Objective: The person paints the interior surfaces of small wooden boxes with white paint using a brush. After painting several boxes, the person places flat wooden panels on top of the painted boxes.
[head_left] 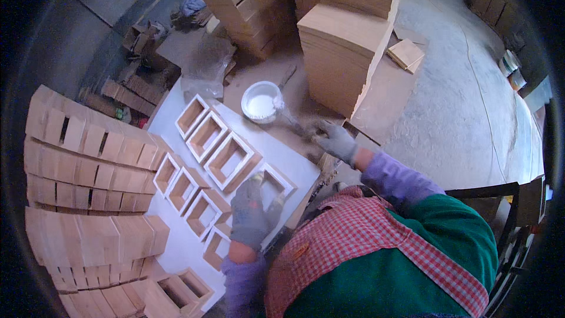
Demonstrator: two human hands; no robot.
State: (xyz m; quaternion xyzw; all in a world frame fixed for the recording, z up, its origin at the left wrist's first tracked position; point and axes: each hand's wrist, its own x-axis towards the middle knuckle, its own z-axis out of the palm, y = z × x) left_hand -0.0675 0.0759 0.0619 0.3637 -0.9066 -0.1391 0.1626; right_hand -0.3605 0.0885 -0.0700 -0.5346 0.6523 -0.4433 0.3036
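Observation:
My left hand (pixel 251 216), in a grey work glove, grips the near side of a small wooden box frame (pixel 286 181) and hides part of it. My right hand (pixel 337 141), also gloved, holds a brush (pixel 290 118) whose bristles are coated white. The brush's tip is at the rim of a white bucket (pixel 259 102) with white liquid inside. Beyond my left hand, several box frames stand in two rows on a white board, among them one frame (pixel 231 161) with a white-coated upper edge. Another frame (pixel 216 247) sits partly behind my left wrist.
Stacked wooden boxes (pixel 92 150) line the left side of the white board (pixel 165 247). Tall stacks of brown sheets (pixel 337 57) rise beyond the bucket. A small wooden panel (pixel 406 55) lies to their right. Buckets (pixel 510 64) stand farther off on the concrete floor (pixel 446 110).

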